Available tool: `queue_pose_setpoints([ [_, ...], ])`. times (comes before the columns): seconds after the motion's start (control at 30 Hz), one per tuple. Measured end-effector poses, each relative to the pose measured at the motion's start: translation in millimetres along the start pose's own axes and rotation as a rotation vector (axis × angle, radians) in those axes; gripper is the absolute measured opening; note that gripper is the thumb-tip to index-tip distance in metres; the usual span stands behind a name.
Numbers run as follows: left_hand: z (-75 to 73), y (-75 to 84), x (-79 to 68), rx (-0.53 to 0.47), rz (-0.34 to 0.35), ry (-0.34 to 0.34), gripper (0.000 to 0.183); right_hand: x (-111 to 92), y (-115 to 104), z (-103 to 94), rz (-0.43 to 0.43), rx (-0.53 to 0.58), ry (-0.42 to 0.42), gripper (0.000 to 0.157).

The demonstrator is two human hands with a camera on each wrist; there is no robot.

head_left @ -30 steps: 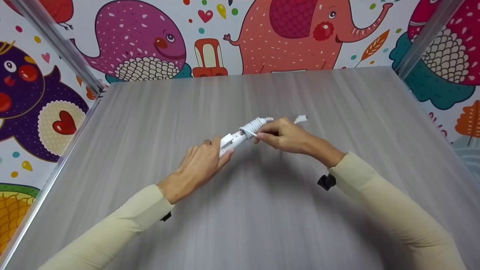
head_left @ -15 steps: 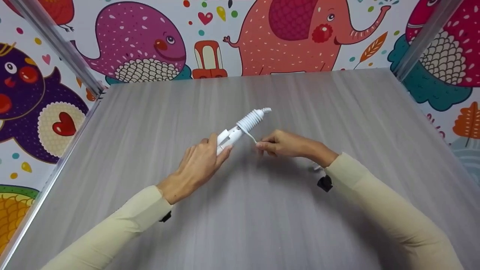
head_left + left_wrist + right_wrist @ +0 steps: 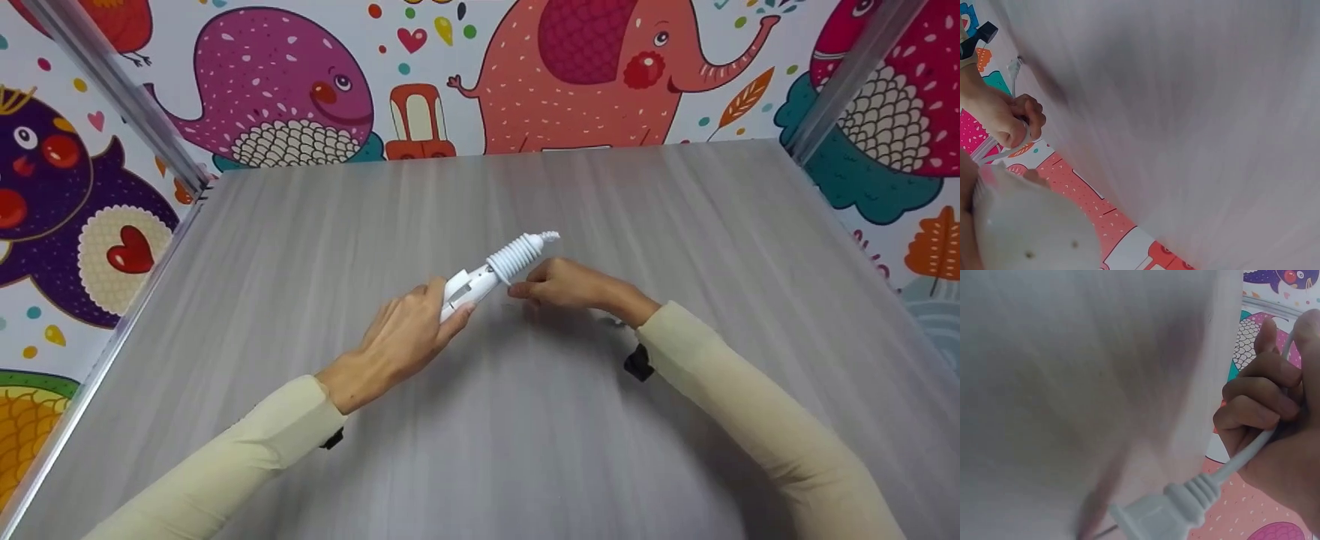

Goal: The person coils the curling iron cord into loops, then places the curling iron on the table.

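Right hand [image 3: 566, 283]: sits lower in my head view than a second ago; its fingertips are nearer the coil [image 3: 514, 256] than half a second ago.
Cord [image 3: 1247, 453]: the loose stretch I saw between coil and fingers half a second back has shortened to a small bit.
Plug [image 3: 1159, 517]: beyond the hand a second ago, now by the wrist, on the near side.
White appliance [image 3: 480, 281]: its wrapped end has dipped and swung rightward since half a second ago.
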State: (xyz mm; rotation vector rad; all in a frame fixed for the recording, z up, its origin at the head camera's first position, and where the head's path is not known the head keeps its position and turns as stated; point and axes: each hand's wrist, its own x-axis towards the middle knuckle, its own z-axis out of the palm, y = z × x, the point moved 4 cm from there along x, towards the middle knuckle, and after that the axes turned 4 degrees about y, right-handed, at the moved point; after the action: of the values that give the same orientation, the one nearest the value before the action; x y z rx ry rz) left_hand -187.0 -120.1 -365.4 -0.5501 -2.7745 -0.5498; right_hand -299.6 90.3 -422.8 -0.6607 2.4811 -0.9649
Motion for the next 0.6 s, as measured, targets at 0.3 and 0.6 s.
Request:
queue_pose_setpoints([
  [0.3, 6.1, 5.2, -3.8, -0.027, 0.091, -0.057, 0.035, 10, -7, -14.7, -0.403, -0.112, 0.107, 0.022],
  [0.6, 8.3, 4.8, -5.5, -0.021, 0.141, -0.099, 0.034, 17, -12, -30.2, -0.257, -0.144, 0.103, 0.018],
])
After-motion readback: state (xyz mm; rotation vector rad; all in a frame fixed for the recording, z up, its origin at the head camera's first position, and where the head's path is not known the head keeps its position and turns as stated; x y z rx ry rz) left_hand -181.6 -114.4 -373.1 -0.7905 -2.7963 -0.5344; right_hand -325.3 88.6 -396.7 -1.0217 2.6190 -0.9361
